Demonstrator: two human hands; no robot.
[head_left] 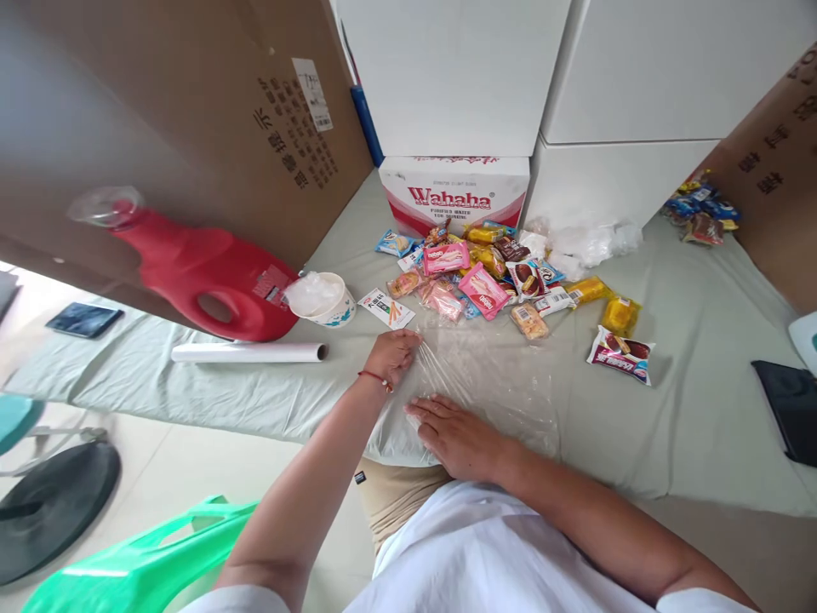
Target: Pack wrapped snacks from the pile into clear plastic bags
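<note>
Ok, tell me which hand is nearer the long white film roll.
Left. The left hand sits just right of the white roll; the right hand lies farther right, nearer the body.

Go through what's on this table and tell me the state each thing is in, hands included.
Clear film: unrolled, spread flat on the cloth.
Left hand: fingers curled on the film's edge.
Right hand: open, flat on the film.
Film roll: lying on its side.
Red jug: on its side, capped.
Cup: upright, plastic stuffed inside.
Snack packs: sealed, in a loose pile.

Clear glossy plastic film (491, 375), matt green cloth (689, 358), shiny snack wrappers (485, 289)
</note>
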